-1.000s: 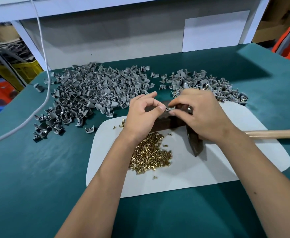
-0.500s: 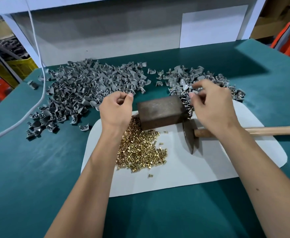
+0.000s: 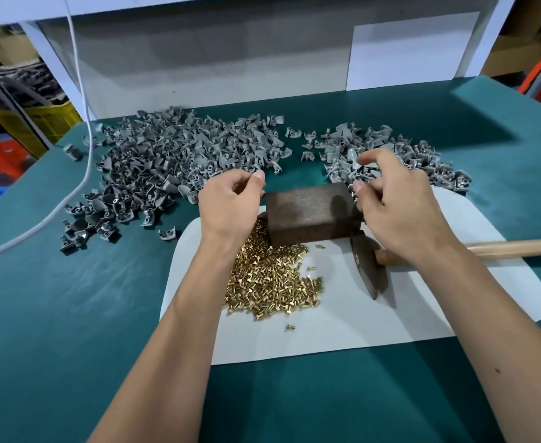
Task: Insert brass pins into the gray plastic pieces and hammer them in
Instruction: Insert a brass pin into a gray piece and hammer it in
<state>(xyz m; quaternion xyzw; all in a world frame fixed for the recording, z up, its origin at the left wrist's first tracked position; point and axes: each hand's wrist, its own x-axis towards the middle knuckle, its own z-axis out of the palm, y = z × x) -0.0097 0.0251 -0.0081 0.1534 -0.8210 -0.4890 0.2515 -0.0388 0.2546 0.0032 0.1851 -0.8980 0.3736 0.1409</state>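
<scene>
Left hand [image 3: 230,203] reached far, fingers curled, thumb against fingertips; held item, if any, hidden. Right hand [image 3: 393,199] reached far-right, fingers loosely bent, spread.

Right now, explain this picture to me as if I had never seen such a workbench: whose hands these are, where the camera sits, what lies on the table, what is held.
The camera sits on a person's head, looking down at their two bare hands over a teal-covered table. A white mat carries a heap of small brass pins, a dark rusty metal block and a wooden-handled hammer, lying untouched. Behind lie a large pile of gray plastic pieces and a smaller pile showing brass. The left hand is curled beside the block; whether it holds anything is unclear. The right hand reaches over the smaller pile, fingers loosely curled.
</scene>
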